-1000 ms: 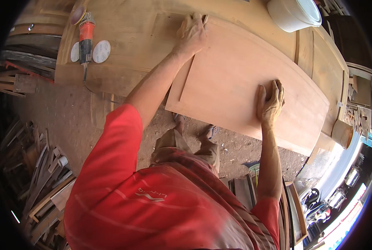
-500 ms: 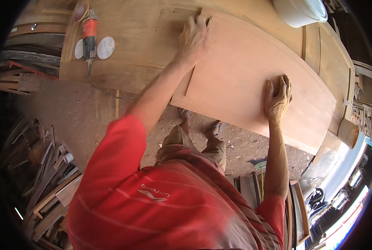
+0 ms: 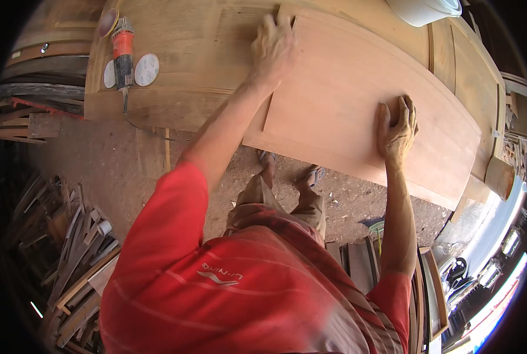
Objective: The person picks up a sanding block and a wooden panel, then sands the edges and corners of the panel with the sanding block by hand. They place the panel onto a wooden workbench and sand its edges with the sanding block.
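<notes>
A broad wooden surface [image 3: 175, 65] filled the upper frame. On it lay a pale wood panel [image 3: 346, 88], its long axis running from upper centre down to the right edge. The left hand [image 3: 273, 47] pressed flat on the panel's upper-left corner, probably steadying it. The right hand [image 3: 396, 125], its grip curled over a small sanding block [image 3: 402, 105], bore down mid-panel. An orange power sander [image 3: 122, 56] rested upper left.
</notes>
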A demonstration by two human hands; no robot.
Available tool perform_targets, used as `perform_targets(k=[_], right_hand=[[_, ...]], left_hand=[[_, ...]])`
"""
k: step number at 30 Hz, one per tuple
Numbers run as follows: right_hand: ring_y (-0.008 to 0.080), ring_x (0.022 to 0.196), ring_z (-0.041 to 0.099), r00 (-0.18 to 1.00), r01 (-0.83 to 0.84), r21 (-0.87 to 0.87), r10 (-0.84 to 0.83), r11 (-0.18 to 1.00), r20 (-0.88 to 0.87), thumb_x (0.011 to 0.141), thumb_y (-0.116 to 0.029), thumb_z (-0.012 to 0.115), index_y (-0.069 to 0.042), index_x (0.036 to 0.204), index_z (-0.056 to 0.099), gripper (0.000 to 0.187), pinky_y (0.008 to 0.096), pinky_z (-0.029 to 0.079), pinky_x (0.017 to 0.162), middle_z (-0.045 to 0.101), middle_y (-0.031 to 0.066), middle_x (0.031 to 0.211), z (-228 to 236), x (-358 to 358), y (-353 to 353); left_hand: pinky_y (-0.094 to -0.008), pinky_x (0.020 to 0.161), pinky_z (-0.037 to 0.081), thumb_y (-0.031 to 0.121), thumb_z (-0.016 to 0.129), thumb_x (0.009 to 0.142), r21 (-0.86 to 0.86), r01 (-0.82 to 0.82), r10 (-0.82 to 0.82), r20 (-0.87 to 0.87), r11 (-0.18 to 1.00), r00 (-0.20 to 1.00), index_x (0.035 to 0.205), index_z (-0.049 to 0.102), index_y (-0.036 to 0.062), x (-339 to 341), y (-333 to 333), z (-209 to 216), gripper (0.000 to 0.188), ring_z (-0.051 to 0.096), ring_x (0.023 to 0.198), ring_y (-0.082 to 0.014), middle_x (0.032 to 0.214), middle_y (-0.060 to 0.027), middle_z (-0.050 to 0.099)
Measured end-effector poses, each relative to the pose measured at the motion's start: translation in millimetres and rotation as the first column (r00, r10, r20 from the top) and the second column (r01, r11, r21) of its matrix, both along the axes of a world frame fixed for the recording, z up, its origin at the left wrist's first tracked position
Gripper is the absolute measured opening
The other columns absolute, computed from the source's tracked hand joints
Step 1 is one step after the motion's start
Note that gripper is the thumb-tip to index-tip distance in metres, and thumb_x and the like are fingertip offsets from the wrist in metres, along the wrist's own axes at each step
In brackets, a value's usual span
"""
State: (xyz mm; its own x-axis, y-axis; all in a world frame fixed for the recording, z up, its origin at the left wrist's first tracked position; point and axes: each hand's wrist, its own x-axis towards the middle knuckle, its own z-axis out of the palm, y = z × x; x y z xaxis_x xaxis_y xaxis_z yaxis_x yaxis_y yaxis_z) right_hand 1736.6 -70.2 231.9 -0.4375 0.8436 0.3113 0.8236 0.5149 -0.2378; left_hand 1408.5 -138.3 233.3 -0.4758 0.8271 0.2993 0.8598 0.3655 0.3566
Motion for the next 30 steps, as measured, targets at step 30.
perform_targets(k=[30], right_hand=[[0.0322,0.141,0.052,0.997,0.040,-0.011,-0.040,0.999,0.060,0.101,-0.043,0.067,-0.002,0.138,0.063,0.056,0.0464,0.037,0.118,0.058,0.0161,0.150,-6,-4,18]], left_hand=[[-0.0458,0.068,0.059,0.020,0.062,0.103,-0.068,0.011,0.004,0.218,0.998,0.976,0.116,0.048,-0.0012,20,-73,-5,0.028,0.068,0.085,-0.0383,0.110,-0.0264,0.055]])
